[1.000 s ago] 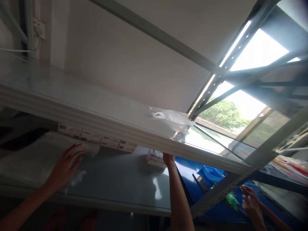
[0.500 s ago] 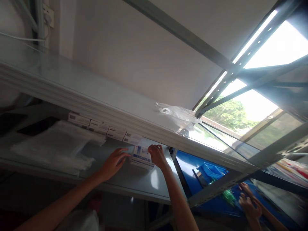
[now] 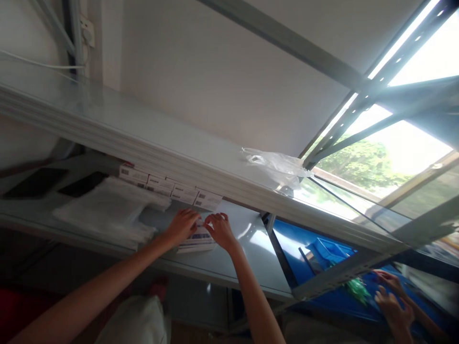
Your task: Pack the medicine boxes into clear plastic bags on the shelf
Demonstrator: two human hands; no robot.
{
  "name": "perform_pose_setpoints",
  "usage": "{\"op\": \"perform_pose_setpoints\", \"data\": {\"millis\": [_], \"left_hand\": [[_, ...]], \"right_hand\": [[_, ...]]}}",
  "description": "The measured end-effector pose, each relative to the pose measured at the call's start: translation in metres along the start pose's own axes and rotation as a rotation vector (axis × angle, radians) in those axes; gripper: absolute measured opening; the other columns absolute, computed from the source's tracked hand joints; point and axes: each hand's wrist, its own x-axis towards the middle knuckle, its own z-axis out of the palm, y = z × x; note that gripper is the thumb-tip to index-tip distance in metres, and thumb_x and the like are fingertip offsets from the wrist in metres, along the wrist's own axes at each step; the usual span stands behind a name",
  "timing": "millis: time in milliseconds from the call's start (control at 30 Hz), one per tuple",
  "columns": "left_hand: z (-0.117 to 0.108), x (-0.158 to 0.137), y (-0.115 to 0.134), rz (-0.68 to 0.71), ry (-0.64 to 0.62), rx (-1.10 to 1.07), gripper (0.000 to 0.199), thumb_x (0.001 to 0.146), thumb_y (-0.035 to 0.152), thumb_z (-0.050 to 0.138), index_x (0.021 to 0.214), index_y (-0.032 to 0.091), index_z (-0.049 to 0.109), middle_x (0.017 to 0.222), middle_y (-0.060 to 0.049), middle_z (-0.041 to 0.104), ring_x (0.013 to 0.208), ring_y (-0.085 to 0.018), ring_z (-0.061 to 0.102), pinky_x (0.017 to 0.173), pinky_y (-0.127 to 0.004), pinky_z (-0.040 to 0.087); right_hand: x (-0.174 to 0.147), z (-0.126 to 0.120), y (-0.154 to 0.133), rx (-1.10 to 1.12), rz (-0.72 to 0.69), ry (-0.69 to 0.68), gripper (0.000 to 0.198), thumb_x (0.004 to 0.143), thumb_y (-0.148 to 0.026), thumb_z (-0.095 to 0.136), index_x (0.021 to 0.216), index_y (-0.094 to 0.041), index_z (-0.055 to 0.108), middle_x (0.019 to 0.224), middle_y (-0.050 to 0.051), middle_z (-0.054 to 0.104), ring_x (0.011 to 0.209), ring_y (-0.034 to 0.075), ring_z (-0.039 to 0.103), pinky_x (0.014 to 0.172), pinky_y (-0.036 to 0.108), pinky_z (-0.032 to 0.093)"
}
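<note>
A small stack of flat white packs with blue print (image 3: 198, 242) lies on the lower grey shelf (image 3: 247, 267), and both hands are over its far edge. My left hand (image 3: 183, 226) has its fingers closed in a pinch at the stack's upper side. Close beside it, my right hand (image 3: 219, 230) pinches thumb and fingers together. What sits between the fingertips is too small to make out. Behind the hands stands a row of white labelled boxes (image 3: 184, 194). Left of my left hand lies a pile of translucent plastic bags (image 3: 103, 210).
Two dark flat objects, one a black slab (image 3: 83, 184), lie farther left. An upper shelf (image 3: 161, 138) overhangs the boxes and carries a crumpled clear bag (image 3: 276, 165). At right, past a metal post, another person's hands (image 3: 392, 298) work near a blue bin (image 3: 330, 251).
My hands have come closer together over the stack, the left moving right and its open fingers closing. The view has shifted slightly. The other person's hands stay near the blue table.
</note>
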Motion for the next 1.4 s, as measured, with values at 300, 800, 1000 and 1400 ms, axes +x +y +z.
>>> {"op": "perform_pose_setpoints", "data": {"millis": [300, 800, 1000, 1400], "left_hand": [[-0.022, -0.006, -0.019, -0.103, 0.048, -0.099, 0.014, 0.071, 0.013, 0.056, 0.081, 0.021, 0.063, 0.085, -0.004, 0.067, 0.090, -0.024, 0.060, 0.091, -0.041, 0.041], [-0.026, 0.010, -0.009, -0.097, 0.069, -0.430, 0.013, 0.083, 0.028, 0.058, 0.080, 0.021, 0.068, 0.082, -0.004, 0.070, 0.083, -0.020, 0.063, 0.083, -0.033, 0.045], [-0.029, 0.016, -0.029, -0.271, 0.315, -0.618, 0.025, 0.086, 0.039, 0.051, 0.075, 0.019, 0.061, 0.072, -0.001, 0.067, 0.074, -0.016, 0.062, 0.077, -0.028, 0.046], [-0.076, 0.025, -0.039, -0.265, 0.345, -0.802, 0.017, 0.080, 0.035, 0.057, 0.080, 0.018, 0.058, 0.064, 0.000, 0.063, 0.065, -0.016, 0.062, 0.070, -0.028, 0.046]], "right_hand": [[-0.027, -0.007, 0.010, 0.115, 0.199, 0.099, 0.014, 0.092, -0.027, 0.050, 0.086, -0.022, 0.061, 0.088, 0.001, 0.065, 0.088, 0.017, 0.058, 0.087, 0.032, 0.033], [-0.031, 0.009, 0.009, 0.736, 0.271, 0.398, 0.023, 0.084, -0.041, 0.052, 0.080, -0.019, 0.058, 0.077, 0.003, 0.065, 0.076, 0.017, 0.060, 0.074, 0.028, 0.045], [-0.031, 0.011, 0.002, 0.834, 0.313, 0.473, 0.029, 0.090, -0.044, 0.045, 0.079, -0.020, 0.055, 0.078, 0.003, 0.064, 0.075, 0.016, 0.057, 0.075, 0.028, 0.043], [-0.028, 0.000, -0.008, 0.981, 0.284, 0.648, 0.029, 0.090, -0.042, 0.042, 0.070, -0.021, 0.048, 0.065, -0.001, 0.051, 0.061, 0.014, 0.047, 0.063, 0.028, 0.039]]}}
